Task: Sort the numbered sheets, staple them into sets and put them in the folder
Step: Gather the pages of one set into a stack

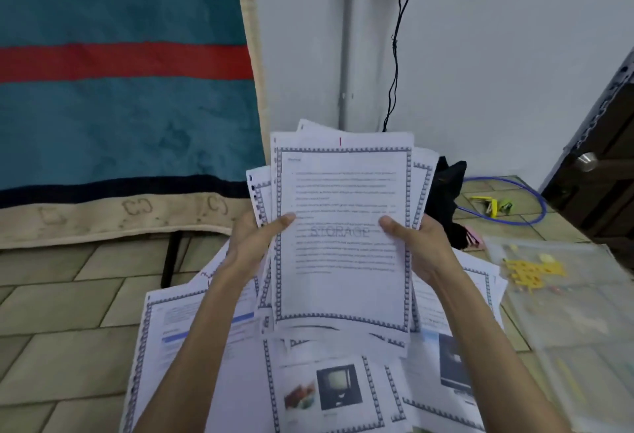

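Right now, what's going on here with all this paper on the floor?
A person holds a fanned stack of sheets in both hands, left hand and right hand gripping its sides, thumbs on the top page. More loose sheets lie spread on the tiled floor below. A clear folder lies to the right, and a yellow stapler sits beyond it, untouched.

Both forearms reach forward, bare. The left hand [255,238] and right hand [417,244] face each other, thumbs laid forward on top, fingers curled behind, each gripping one side of the sheets [343,226].
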The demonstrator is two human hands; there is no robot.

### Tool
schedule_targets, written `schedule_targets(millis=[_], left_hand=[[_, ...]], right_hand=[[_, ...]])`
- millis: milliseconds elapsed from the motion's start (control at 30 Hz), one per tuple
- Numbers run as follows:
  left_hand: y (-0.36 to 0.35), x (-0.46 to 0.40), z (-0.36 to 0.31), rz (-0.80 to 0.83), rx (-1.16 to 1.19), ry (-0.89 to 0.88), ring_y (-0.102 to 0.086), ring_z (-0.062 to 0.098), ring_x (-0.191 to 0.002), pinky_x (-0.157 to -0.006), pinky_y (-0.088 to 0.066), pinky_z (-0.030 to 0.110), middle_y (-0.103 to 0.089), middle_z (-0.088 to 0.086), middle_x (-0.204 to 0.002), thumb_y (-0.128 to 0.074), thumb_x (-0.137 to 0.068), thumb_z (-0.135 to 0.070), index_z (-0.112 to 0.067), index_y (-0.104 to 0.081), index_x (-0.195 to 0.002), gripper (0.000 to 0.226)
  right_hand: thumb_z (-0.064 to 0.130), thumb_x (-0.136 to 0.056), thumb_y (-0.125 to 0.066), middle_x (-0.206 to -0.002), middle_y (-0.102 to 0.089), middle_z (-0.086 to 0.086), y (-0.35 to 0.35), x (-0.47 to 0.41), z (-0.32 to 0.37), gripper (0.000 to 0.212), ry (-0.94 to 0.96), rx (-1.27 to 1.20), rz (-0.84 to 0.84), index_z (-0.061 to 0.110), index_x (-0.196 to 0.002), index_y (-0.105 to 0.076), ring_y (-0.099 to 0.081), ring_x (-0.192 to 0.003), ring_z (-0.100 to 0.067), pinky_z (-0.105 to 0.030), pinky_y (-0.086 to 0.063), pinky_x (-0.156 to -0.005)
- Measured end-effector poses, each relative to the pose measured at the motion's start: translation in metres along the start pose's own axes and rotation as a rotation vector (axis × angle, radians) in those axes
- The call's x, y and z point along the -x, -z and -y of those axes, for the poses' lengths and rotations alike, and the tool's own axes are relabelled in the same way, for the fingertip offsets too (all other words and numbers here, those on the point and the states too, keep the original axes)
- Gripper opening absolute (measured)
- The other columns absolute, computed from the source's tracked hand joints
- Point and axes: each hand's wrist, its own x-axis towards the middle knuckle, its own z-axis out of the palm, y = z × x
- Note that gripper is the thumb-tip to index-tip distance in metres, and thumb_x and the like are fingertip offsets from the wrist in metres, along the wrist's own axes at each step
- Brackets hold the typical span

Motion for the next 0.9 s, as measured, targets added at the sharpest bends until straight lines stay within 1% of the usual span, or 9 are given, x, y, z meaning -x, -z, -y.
schedule_targets(millis=[100, 200, 300, 367, 467, 600, 667, 800, 900], left_hand=[[-0.006, 0.016, -0.032, -0.048, -0.043, -0.180, -0.067, 0.015, -0.100, -0.088, -0.052, 0.034, -0.072, -0.010, -0.097, -0.068, -0.082, -0.009, -0.030, -0.068, -0.093, 0.024], [-0.006, 0.036, -0.043, -0.110, -0.168, -0.271, -0.066, 0.010, -0.096, -0.084, -0.053, 0.029, -0.069, -0.010, -0.098, -0.071, -0.079, -0.012, -0.032, -0.065, -0.091, 0.024], [-0.003, 0.052, -0.033, -0.162, -0.189, -0.222, -0.069, 0.009, -0.090, -0.078, -0.057, 0.029, -0.071, -0.006, -0.097, -0.078, -0.072, -0.016, -0.018, -0.066, -0.102, 0.033], [-0.001, 0.058, -0.026, -0.189, -0.208, -0.213, -0.069, 0.005, -0.084, -0.072, -0.058, 0.025, -0.072, -0.007, -0.093, -0.078, -0.071, -0.015, -0.012, -0.064, -0.104, 0.036], [0.001, 0.063, -0.019, -0.182, -0.262, -0.213, -0.067, -0.004, -0.077, -0.063, -0.054, 0.013, -0.070, -0.011, -0.089, -0.077, -0.073, -0.014, -0.017, -0.066, -0.096, 0.026], [0.007, 0.069, 0.007, -0.146, -0.354, -0.132, -0.064, -0.009, -0.076, -0.059, -0.050, 0.006, -0.066, -0.016, -0.091, -0.078, -0.072, -0.018, -0.019, -0.065, -0.103, 0.033], [0.003, 0.071, 0.021, -0.164, -0.359, -0.098, -0.063, 0.000, -0.084, -0.067, -0.051, 0.009, -0.066, -0.009, -0.097, -0.078, -0.072, -0.018, -0.015, -0.063, -0.111, 0.043], [-0.007, 0.072, 0.028, -0.253, -0.289, -0.095, -0.063, 0.015, -0.092, -0.080, -0.054, 0.029, -0.066, 0.000, -0.100, -0.078, -0.071, -0.018, -0.009, -0.064, -0.112, 0.044], [-0.003, 0.071, 0.032, -0.261, -0.290, -0.089, -0.064, 0.017, -0.093, -0.079, -0.056, 0.031, -0.068, 0.001, -0.100, -0.081, -0.067, -0.022, -0.009, -0.065, -0.111, 0.048]], right_hand=[[0.015, -0.073, -0.071, -0.109, -0.069, 0.004, -0.005, 0.005, 0.023, 0.038, 0.144, -0.033, 0.077, 0.020, -0.109, -0.063, -0.067, -0.101, -0.014, -0.031, -0.055, -0.086], [0.024, -0.063, -0.075, -0.103, -0.073, 0.007, -0.006, 0.015, 0.030, 0.044, 0.214, 0.030, 0.160, 0.023, -0.105, -0.064, -0.068, -0.101, -0.013, -0.027, -0.056, -0.083], [0.018, -0.063, -0.078, -0.100, -0.074, 0.009, -0.001, 0.024, 0.024, 0.042, 0.221, 0.196, 0.222, 0.021, -0.103, -0.066, -0.069, -0.098, -0.011, -0.025, -0.056, -0.083], [0.009, -0.066, -0.079, -0.093, -0.075, 0.011, 0.002, 0.026, 0.019, 0.033, 0.211, 0.236, 0.243, 0.021, -0.095, -0.068, -0.071, -0.092, -0.011, -0.026, -0.057, -0.080], [0.003, -0.069, -0.079, -0.087, -0.075, 0.014, 0.002, 0.026, 0.010, 0.030, 0.217, 0.254, 0.239, 0.022, -0.089, -0.068, -0.071, -0.086, -0.008, -0.021, -0.057, -0.073], [0.008, -0.066, -0.083, -0.085, -0.073, 0.014, 0.002, 0.029, -0.009, 0.032, 0.147, 0.338, 0.257, 0.027, -0.086, -0.068, -0.070, -0.080, 0.002, -0.013, -0.054, -0.068], [0.008, -0.066, -0.084, -0.082, -0.072, 0.016, -0.001, 0.032, -0.016, 0.032, 0.115, 0.323, 0.260, 0.029, -0.085, -0.068, -0.069, -0.078, 0.003, -0.012, -0.053, -0.066], [0.010, -0.067, -0.083, -0.081, -0.075, 0.014, -0.007, 0.032, -0.020, 0.027, 0.073, 0.207, 0.219, 0.025, -0.085, -0.070, -0.072, -0.081, -0.006, -0.019, -0.057, -0.069], [0.013, -0.066, -0.084, -0.089, -0.075, 0.010, -0.005, 0.034, -0.022, 0.031, 0.081, 0.238, 0.238, 0.027, -0.089, -0.070, -0.071, -0.086, -0.007, -0.021, -0.057, -0.073]])
